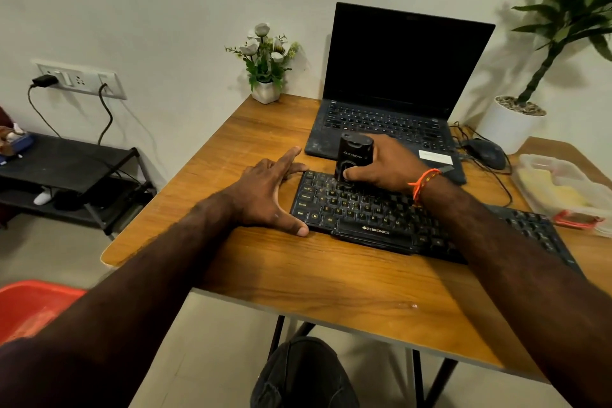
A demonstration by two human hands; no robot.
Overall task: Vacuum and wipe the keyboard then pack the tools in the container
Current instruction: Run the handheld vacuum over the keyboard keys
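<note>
A person vacuums a desktop keyboard (397, 212) at a wooden surface (298, 275) — right hand (387, 166) wrapped round a small black handheld vacuum (353, 156), held upright, nozzle down on the keys near the board's top-left corner. The left hand (265, 195) lies flat w/ fingers spread, thumb at the front-left corner and fingers against the left edge, apparently bracing the board; it grips nothing.

The key relation: the keyboard's long axis runs from the left hand out to the right and slightly toward the person, passing under the right forearm. Nearly all the uncleaned-looking length lies to the right of the vacuum, so the next sweep prob. has to travel rightward along that axis. The right hand is the one on the job; the left is nearer the end where the tool sits now.

Count: one keyboard, one vacuum, one clear plastic container (563, 189) at the right edge w/ what looks like a yellow cloth inside — approx. one, hard to tell. Also one open laptop (397, 93), one mouse (485, 152), two potted plants.

Wiping and packing appear not yet begun.
</note>
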